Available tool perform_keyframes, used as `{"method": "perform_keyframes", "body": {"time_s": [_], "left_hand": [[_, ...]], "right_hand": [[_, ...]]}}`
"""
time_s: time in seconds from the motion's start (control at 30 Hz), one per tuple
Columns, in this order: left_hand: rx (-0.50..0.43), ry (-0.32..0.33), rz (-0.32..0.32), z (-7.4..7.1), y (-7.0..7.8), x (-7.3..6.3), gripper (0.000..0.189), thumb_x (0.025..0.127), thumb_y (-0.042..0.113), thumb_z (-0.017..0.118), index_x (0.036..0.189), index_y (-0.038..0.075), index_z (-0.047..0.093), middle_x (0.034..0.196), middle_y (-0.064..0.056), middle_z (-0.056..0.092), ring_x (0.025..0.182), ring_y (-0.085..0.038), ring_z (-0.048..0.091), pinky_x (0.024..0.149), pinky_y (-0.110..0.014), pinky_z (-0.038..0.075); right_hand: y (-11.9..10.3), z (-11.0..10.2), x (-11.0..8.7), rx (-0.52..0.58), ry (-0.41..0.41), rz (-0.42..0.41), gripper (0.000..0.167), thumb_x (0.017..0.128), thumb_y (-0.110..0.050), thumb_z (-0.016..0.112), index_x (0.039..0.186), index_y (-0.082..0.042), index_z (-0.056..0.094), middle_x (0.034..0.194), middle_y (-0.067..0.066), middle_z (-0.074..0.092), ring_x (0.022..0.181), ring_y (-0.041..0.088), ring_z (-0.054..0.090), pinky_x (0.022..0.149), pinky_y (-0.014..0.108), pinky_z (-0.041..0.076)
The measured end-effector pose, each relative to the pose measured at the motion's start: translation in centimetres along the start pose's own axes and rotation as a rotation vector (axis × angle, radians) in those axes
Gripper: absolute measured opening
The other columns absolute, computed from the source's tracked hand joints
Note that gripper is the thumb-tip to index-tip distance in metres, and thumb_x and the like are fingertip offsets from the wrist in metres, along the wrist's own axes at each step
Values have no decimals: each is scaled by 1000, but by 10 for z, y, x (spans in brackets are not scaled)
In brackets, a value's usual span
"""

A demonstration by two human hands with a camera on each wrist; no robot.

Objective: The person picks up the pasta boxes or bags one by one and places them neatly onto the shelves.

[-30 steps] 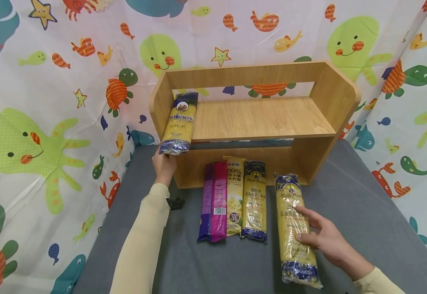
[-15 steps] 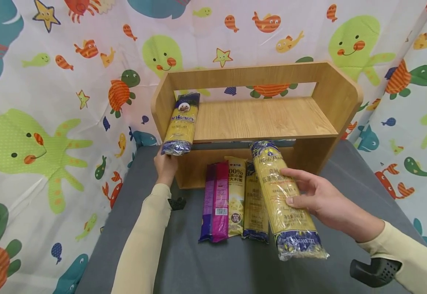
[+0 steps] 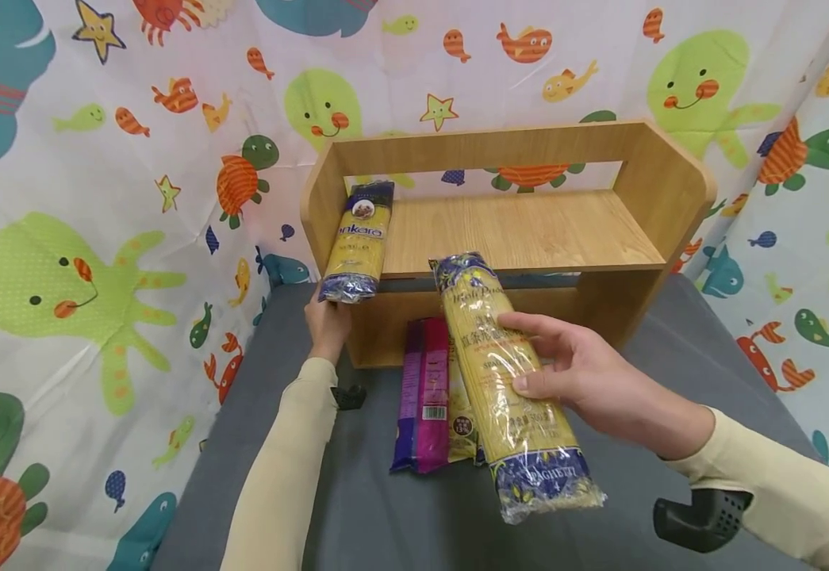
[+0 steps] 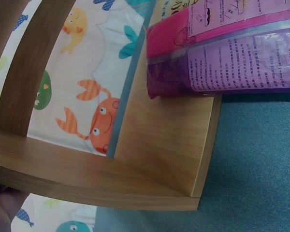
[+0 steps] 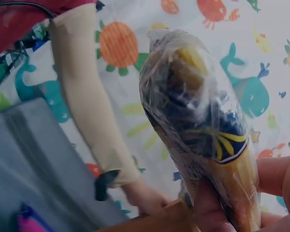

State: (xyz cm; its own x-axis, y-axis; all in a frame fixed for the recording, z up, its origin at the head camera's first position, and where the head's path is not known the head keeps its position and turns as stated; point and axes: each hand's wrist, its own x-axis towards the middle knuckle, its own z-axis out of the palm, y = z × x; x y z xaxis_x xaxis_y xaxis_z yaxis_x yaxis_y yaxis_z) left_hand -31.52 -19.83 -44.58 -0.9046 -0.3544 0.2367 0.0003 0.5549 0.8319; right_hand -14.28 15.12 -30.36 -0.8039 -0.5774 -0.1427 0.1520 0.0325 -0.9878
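Observation:
In the head view my right hand (image 3: 592,381) holds a yellow-and-blue spaghetti pack (image 3: 507,381), tilted in front of the shelf, thumb and fingers on its right side. Its crinkled clear end (image 5: 183,72) fills the middle of the right wrist view. My left hand (image 3: 328,321) grips the left side of the wooden shelf (image 3: 514,230), its fingertips partly hidden. Just above that hand, an Ankara pasta pack (image 3: 358,242) leans on the upper board. A pink-and-purple pack (image 3: 424,396) and a yellow pack (image 3: 461,420) lean at the lower level, the yellow one largely covered.
A grey cloth (image 3: 385,523) covers the table beneath the shelf. Behind and beside it hangs a white curtain (image 3: 207,143) printed with sea animals. Part of another pack shows behind the held one.
My right hand has lifted the spaghetti pack from the right and carried it left and upward, now in front of the leaning packs. The left hand stays at the shelf.

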Motion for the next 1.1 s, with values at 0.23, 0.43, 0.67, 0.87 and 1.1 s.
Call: {"method": "perform_keyframes", "body": {"time_s": [0.23, 0.43, 0.67, 0.87, 1.1], "left_hand": [[-25, -28, -63, -3, -9, -2, 44, 108, 32, 47, 147, 13, 52, 141, -19, 63, 119, -39, 64, 100, -56, 51], [-33, -12, -69, -6, -14, -1, 44, 108, 32, 47, 148, 15, 51, 142, -17, 62, 121, -37, 63, 103, -56, 50], [3, 5, -14, -5, -8, -1, 45, 107, 33, 49, 147, 12, 52, 140, -18, 64, 123, -39, 63, 103, -55, 50], [2, 19, 11, -3, -4, 1, 43, 108, 28, 48, 147, 12, 53, 135, -20, 66, 117, -41, 65, 97, -55, 52], [14, 20, 25, 0, -1, 2, 40, 108, 23, 48, 146, 11, 55, 130, -20, 69, 107, -39, 69, 89, -54, 54]], "right_hand": [[-24, 10, 69, -56, 139, 37, 75, 97, 2, 59, 161, -14, 26, 142, 24, 50, 98, 16, 70, 81, 34, 60], [-24, 8, 140, -136, 268, 84, 76, 97, 1, 60, 162, -22, 28, 141, 21, 53, 94, 18, 65, 73, 30, 55], [-34, 1, 188, -88, 351, 79, 78, 95, 4, 60, 162, -21, 28, 147, 18, 48, 111, 30, 62, 81, 35, 58], [-44, -2, 211, -104, 338, 38, 83, 95, 8, 56, 164, -17, 18, 152, 21, 44, 119, 30, 60, 82, 36, 58], [-44, -5, 223, -38, 357, 42, 85, 97, 10, 52, 165, -25, 14, 155, 20, 39, 131, 36, 56, 104, 51, 51]]}}
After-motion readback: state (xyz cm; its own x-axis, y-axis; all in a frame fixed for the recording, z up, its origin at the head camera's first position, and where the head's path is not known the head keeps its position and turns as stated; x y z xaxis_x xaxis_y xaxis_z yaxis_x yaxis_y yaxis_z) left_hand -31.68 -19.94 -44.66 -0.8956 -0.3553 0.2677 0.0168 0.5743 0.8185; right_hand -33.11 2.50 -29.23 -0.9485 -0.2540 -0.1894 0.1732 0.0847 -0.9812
